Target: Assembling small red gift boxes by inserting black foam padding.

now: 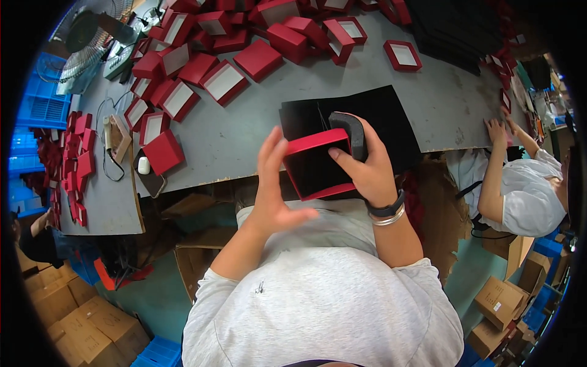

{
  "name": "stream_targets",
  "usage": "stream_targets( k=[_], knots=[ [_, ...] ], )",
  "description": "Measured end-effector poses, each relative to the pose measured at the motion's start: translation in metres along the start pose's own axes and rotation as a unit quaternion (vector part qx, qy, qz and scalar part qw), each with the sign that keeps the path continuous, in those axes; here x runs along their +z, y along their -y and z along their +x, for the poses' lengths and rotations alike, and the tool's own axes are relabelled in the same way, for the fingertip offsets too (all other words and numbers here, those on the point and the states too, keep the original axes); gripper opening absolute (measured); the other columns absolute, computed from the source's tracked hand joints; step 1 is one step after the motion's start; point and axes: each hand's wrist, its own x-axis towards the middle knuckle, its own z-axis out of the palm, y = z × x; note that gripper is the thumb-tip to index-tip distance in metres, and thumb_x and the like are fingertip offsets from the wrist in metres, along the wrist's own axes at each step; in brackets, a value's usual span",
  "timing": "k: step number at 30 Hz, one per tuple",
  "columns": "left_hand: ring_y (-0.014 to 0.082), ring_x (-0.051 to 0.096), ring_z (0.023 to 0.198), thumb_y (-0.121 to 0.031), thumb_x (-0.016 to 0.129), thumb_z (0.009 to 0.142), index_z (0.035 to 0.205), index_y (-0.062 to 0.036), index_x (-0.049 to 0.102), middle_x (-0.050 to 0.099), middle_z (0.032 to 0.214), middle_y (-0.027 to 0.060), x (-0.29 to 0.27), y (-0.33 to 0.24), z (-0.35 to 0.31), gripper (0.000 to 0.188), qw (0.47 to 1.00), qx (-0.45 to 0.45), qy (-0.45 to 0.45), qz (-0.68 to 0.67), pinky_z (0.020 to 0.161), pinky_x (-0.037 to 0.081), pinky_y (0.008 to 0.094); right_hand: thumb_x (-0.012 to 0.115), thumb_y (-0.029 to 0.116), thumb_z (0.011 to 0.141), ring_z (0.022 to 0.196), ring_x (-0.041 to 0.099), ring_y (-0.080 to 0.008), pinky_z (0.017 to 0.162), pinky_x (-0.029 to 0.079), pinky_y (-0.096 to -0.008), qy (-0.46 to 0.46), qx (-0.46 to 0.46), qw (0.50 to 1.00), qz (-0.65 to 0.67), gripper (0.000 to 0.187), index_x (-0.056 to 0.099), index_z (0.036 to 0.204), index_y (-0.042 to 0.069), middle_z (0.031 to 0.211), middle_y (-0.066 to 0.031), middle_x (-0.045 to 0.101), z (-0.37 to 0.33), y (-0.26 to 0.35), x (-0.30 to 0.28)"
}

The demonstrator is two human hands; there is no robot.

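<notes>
Above the table's front edge, my right hand (372, 168) grips a small red box (313, 142) with a black inside. Its thumb reaches over the box's right wall. In the same hand, against the right side of the box, is a dark grey foam block (350, 129). My left hand (269, 189) is open at the box's left side, thumb and fingers spread; whether the fingertips touch the box I cannot tell. Behind and under the box, black sheets (385, 116) lie stacked on the grey table (244, 137).
Many red boxes with white insides (223, 82) heap at the back left; one red box (402, 55) sits apart. A fan (85, 33) stands far left. A white earbud case (143, 165) lies near a red lid. A co-worker (520, 189) sits at right. Cardboard boxes (104, 324) fill the floor.
</notes>
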Motion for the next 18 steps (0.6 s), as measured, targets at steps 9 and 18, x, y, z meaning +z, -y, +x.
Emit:
stream_targets(
  k=[9, 18],
  knots=[
    [0.0139, 0.053, 0.118, -0.015, 0.046, 0.107, 0.137, 0.0036, 0.051, 0.059, 0.128, 0.0080, 0.015, -0.018, 0.003, 0.036, 0.951, -0.290, -0.108, -0.011, 0.103, 0.038, 0.0274, 0.070, -0.005, 0.082, 0.102, 0.067, -0.0206, 0.090, 0.051, -0.0300, -0.035, -0.088, 0.990, -0.099, 0.056, 0.053, 0.134, 0.004, 0.113, -0.0139, 0.068, -0.018, 0.010, 0.017],
    [0.0103, 0.062, 0.095, -0.010, 0.058, 0.100, 0.139, 0.0034, 0.050, 0.067, 0.112, 0.0085, -0.012, -0.017, 0.012, 0.042, 0.930, -0.361, 0.011, -0.071, 0.082, 0.051, 0.0240, 0.068, 0.003, 0.080, 0.096, 0.067, -0.0217, 0.085, 0.051, -0.0315, 0.044, 0.058, 0.990, -0.119, 0.060, 0.048, 0.136, 0.004, 0.104, -0.0130, 0.067, -0.013, 0.016, -0.004]
  ],
)
